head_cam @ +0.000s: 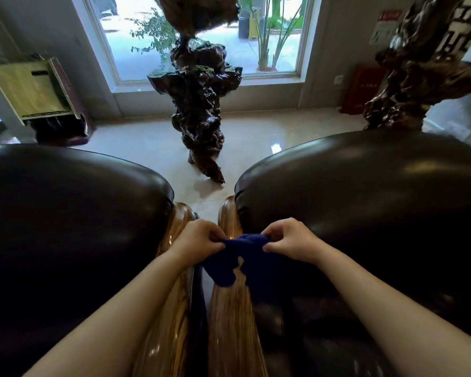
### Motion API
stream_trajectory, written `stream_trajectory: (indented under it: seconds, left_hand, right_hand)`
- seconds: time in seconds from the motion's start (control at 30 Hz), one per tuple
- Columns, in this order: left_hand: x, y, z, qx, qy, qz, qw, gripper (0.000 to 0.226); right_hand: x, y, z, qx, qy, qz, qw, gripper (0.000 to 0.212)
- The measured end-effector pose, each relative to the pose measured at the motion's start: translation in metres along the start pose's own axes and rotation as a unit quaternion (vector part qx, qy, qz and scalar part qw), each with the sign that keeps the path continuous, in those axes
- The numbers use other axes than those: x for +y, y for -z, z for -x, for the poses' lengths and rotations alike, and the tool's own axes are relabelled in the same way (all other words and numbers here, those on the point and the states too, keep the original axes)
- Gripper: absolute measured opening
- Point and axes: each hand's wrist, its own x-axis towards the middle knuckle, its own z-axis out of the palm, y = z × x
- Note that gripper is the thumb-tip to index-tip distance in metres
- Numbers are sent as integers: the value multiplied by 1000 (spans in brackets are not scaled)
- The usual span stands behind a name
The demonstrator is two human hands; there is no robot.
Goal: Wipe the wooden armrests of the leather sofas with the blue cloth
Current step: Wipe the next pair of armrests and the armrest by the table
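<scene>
Two dark leather sofas stand side by side, the left sofa (pixel 65 213) and the right sofa (pixel 365 200). Between them run two glossy wooden armrests, the left armrest (pixel 172 308) and the right armrest (pixel 231 322), with a narrow gap between. A dark blue cloth (pixel 237 259) hangs bunched over the right armrest. My left hand (pixel 199 238) pinches its left edge. My right hand (pixel 288 240) pinches its right edge. Both hands hold the cloth just above the wood.
A tall gnarled dark wood sculpture (pixel 201 104) stands on the pale tiled floor (pixel 269 137) behind the sofas, before a large window (pixel 201 36). A second sculpture (pixel 424 72) rises at the right. A wooden box stand (pixel 36 88) sits at the left, a red cabinet (pixel 362 88) by the wall.
</scene>
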Motion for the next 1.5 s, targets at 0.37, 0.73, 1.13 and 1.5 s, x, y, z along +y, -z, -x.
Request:
stream_trajectory:
  seconds: [0.37,0.73,1.13,1.5]
  left_hand:
    - [137,76,92,57,-35,16,998,12]
    - [265,47,217,-11,-114,23,993,8]
    - [423,-64,290,-53,-171,-40,983,12]
    - [575,-251,305,-104,-165,-9,981,12]
  right_hand:
    - [-82,114,131,85,66,43,993,19]
    - [-106,149,349,148,37,115,982,16]
    - [-33,196,557,175,-14,133,976,13]
    - [134,267,712,193,-89,112,971,16]
